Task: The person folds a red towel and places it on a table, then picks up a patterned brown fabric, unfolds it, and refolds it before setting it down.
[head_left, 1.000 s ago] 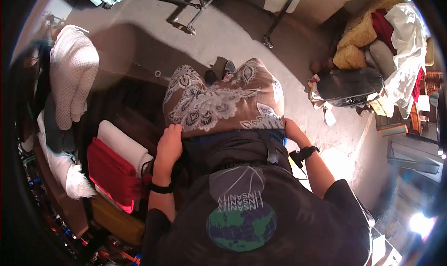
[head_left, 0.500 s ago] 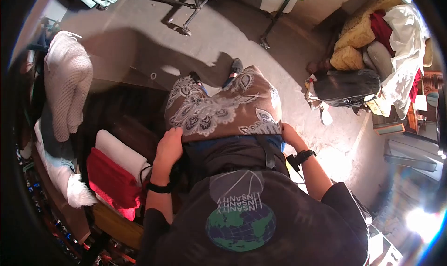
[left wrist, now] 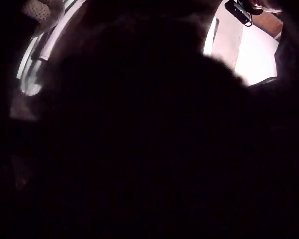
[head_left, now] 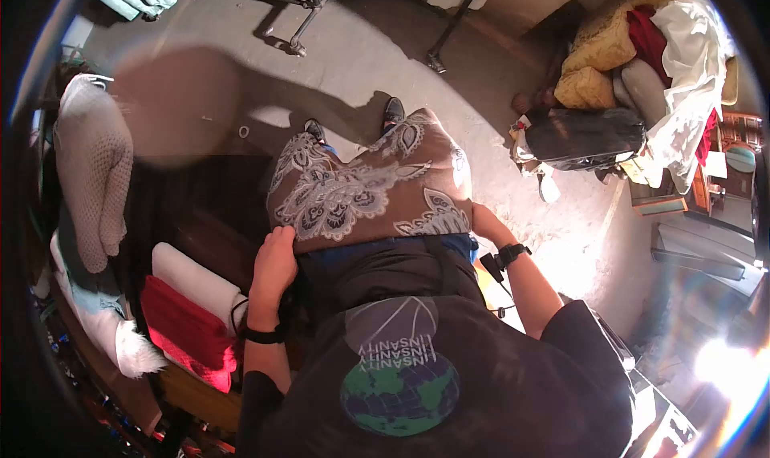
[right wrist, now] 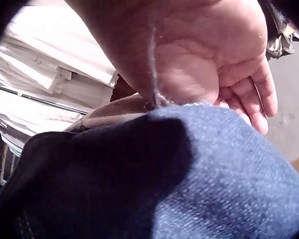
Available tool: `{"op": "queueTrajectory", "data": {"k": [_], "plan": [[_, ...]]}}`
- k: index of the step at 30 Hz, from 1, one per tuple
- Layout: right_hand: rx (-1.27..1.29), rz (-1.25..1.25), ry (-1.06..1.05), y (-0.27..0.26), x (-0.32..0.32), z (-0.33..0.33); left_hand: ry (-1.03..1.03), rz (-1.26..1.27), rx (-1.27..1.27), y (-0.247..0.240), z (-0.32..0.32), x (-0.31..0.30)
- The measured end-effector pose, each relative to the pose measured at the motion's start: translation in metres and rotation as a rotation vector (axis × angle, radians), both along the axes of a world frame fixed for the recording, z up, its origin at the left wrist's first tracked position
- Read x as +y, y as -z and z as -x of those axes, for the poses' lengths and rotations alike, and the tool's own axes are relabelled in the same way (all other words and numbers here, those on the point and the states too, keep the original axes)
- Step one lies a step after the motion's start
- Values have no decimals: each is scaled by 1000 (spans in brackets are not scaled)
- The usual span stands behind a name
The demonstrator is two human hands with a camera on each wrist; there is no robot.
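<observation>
The left hand (head_left: pixel 277 259) curls round one top corner of the brown paisley-printed cloth (head_left: pixel 361 177) hanging below it. The right hand (head_left: pixel 481 220) seemingly pinches the opposite corner.

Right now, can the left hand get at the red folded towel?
Probably yes: the red towel lies near the left hand with nothing between, though that hand now grips the patterned cloth.

You are holding a matt printed cloth (head_left: pixel 365 181) against coarse-woven blue denim (right wrist: pixel 229 174); the floor (head_left: pixel 385 57) is looking rough, probably concrete.
</observation>
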State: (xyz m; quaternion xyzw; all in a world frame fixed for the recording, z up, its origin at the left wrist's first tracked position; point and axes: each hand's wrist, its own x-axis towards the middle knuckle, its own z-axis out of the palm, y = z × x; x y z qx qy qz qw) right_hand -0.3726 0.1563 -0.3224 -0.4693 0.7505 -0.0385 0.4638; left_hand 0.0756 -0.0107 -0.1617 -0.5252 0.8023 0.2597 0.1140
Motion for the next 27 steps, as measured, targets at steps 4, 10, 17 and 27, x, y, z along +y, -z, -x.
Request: {"op": "queueTrajectory", "data": {"k": [4, 10, 17, 27], "plan": [[-63, -36, 130, 5, 7, 0, 63, -9, -41, 6, 2, -3], [-342, -157, 457, 24, 21, -4, 31, -37, -50, -3, 6, -3], [-640, -291, 803, 34, 40, 16, -24, -48, 71, 5, 5, 1], [-724, -283, 652, 18, 40, 4, 33, -60, -29, 8, 4, -2]]}}
